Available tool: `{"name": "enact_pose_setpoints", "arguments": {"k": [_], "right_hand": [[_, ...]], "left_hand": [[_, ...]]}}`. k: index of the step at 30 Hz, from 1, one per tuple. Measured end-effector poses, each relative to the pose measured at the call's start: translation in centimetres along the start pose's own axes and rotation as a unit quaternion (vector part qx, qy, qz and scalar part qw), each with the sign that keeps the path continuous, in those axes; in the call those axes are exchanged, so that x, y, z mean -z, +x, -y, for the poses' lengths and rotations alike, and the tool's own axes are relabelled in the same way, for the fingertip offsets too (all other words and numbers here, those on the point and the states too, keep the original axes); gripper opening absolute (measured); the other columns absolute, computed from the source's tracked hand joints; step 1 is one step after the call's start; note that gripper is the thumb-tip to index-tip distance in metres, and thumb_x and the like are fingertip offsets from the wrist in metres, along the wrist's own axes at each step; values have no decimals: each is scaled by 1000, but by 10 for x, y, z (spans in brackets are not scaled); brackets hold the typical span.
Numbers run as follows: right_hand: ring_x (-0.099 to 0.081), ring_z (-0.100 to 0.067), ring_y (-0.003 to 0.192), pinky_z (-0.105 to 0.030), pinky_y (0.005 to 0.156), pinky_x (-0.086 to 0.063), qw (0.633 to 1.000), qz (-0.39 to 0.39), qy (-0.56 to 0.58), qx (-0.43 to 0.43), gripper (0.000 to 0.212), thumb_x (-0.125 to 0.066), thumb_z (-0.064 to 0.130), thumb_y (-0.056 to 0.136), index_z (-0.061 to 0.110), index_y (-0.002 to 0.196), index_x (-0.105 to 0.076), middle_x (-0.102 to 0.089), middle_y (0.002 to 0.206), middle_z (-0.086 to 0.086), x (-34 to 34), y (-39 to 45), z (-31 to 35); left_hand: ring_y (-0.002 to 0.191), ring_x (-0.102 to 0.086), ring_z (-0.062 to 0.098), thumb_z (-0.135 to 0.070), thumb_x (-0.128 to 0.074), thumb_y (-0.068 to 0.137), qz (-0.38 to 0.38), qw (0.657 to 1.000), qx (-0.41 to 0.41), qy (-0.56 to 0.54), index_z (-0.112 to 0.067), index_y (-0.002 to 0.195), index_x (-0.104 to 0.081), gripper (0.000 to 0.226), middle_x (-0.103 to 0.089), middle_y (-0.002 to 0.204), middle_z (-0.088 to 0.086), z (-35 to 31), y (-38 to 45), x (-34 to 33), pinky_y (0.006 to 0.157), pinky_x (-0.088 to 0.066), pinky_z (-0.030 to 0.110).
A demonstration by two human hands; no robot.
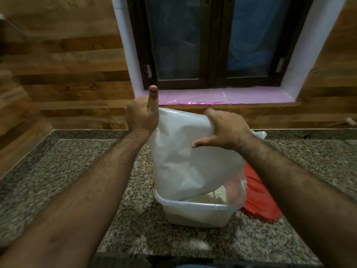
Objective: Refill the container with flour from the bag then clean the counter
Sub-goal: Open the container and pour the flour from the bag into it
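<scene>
A white translucent flour bag (185, 155) is held upended over a clear plastic container (195, 211), its lower end inside the container's rim. White flour lies in the container. My left hand (142, 115) grips the bag's upper left corner, with one finger pointing straight up. My right hand (224, 128) grips the bag's upper right edge, thumb stretched out across the front of the bag.
A red lid or cloth (258, 198) lies on the granite counter (67, 171) just right of the container. A bit of white plastic (258, 134) shows behind my right wrist. Behind the counter are a wood-panelled wall and a window with a pink sill (222, 96).
</scene>
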State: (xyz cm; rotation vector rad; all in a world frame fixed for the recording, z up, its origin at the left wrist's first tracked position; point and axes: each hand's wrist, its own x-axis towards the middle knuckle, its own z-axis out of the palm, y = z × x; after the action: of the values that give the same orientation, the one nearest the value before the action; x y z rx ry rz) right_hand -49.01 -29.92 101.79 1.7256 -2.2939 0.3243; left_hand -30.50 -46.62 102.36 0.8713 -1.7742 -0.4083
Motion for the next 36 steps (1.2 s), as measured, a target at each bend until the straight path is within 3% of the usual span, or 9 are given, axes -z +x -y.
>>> {"name": "enact_pose_setpoints", "arguments": {"k": [6, 8, 13, 18, 20, 24, 29, 32, 36], "right_hand": [[-59, -21, 68, -28, 56, -34, 994, -72, -67, 56, 72, -22, 80, 94, 23, 84, -65, -64, 74, 2, 4, 8, -11], [-58, -22, 66, -27, 55, -32, 991, -96, -78, 56, 66, -29, 69, 102, 21, 84, -70, -66, 74, -1, 1, 8, -15], [-59, -30, 59, -30, 58, -32, 985, -161, -51, 26, 60, -28, 64, 103, 22, 72, -57, -54, 63, 0, -3, 8, -18], [-67, -34, 69, -32, 60, -42, 979, -203, 0, 20, 72, -27, 68, 106, 16, 95, -77, -74, 78, -9, -6, 11, -18], [-63, -37, 62, -32, 58, -37, 970, -240, 2, 30, 69, -31, 66, 106, 15, 84, -73, -70, 71, -11, -1, 12, -17], [-43, -28, 53, -32, 55, -29, 971, -238, -33, 11, 77, -25, 73, 102, 15, 73, -66, -60, 61, -10, 4, 15, -18], [-47, -26, 49, -32, 49, -37, 974, -214, -68, -25, 77, -27, 84, 95, 17, 69, -53, -45, 58, -4, 11, 12, -17], [-53, -28, 50, -35, 50, -48, 978, -193, -79, -21, 85, -27, 92, 88, 14, 73, -58, -48, 58, -4, 11, 12, -14], [-51, -28, 54, -33, 54, -40, 978, -200, -56, 10, 90, -34, 100, 76, 14, 86, -59, -58, 66, -8, 11, 8, -4]], "left_hand": [[64, -52, 14, -93, -17, 88, 79, 994, -28, -72, -6, 75, -63, 99, -61, 70, 10, 24, 4, 6, 58, -39, 27], [69, -55, 9, -88, -26, 92, 106, 991, -16, -81, -10, 85, -65, 88, -65, 78, 8, 30, 1, 14, 59, -43, 23], [54, -52, -2, -64, -57, 99, 203, 975, -9, -84, -22, 72, -63, 50, -60, 66, -9, 44, -17, 20, 49, -40, 16], [55, -41, 5, -50, -70, 100, 76, 990, -31, -115, -6, 66, -59, 57, -51, 59, 1, 37, -10, 15, 48, -34, 24], [56, -45, 8, -50, -76, 95, 53, 992, -36, -106, -5, 65, -62, 56, -57, 59, 8, 37, -11, 12, 49, -38, 24], [61, -51, 8, -49, -80, 93, 93, 991, -14, -90, -5, 74, -68, 49, -64, 68, 7, 43, -12, 12, 53, -45, 23], [101, -77, 20, -35, -68, 105, 148, 956, 111, -229, -31, 122, -70, 17, -79, 109, 3, 37, -18, 10, 80, -66, 34], [106, -79, 21, -20, -68, 106, 178, 925, 171, -290, -13, 122, -75, 19, -82, 110, -1, 29, -24, 8, 80, -65, 30], [89, -78, 15, -20, -66, 107, 112, 905, 234, -337, -21, 108, -75, 10, -82, 100, -2, 18, -33, 2, 77, -67, 38]]}}
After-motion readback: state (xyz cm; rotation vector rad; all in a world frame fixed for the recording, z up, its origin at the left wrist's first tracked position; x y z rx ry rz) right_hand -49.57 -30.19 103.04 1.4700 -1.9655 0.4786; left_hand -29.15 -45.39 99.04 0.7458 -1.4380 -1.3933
